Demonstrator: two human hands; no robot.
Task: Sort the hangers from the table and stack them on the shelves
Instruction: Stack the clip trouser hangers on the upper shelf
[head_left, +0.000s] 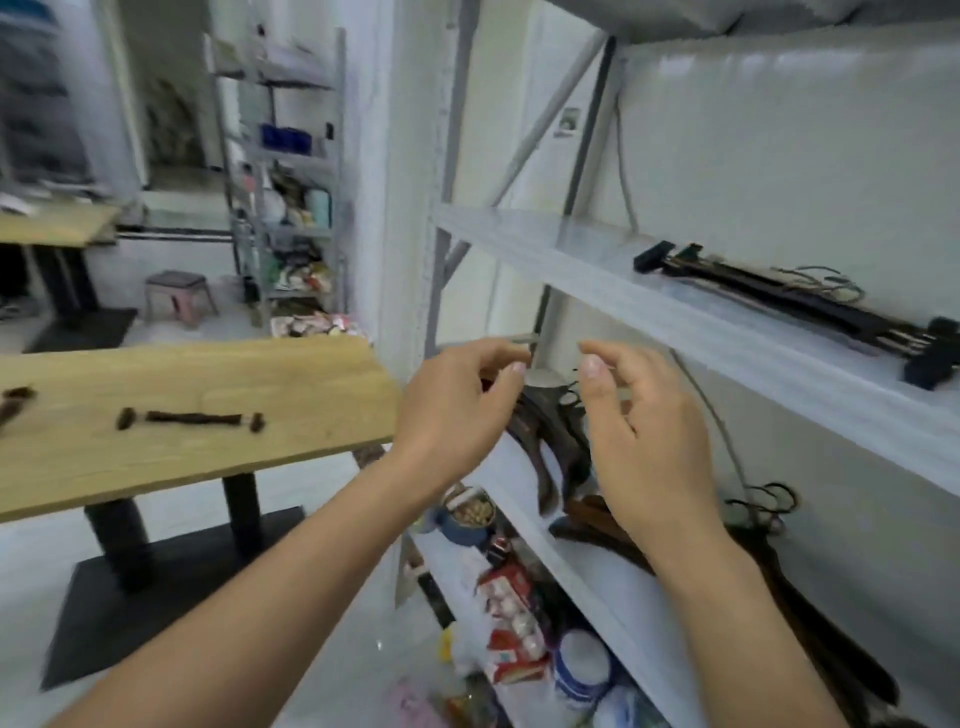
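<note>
Left hand (457, 410) and right hand (644, 441) are hovering empty, loosely curled, by the shelf (597, 587); next move is probably calling for reaching back to the hanger (192, 418) on the desk (311, 384).

Head view (wide-angle) looks down, near shelves (571, 260)

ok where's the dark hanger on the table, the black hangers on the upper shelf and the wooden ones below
dark hanger (192, 417): head view, middle of its bar
black hangers (779, 299): head view, middle of the stacked bars
wooden hangers (597, 526): head view, a brown arm in the pile
</note>
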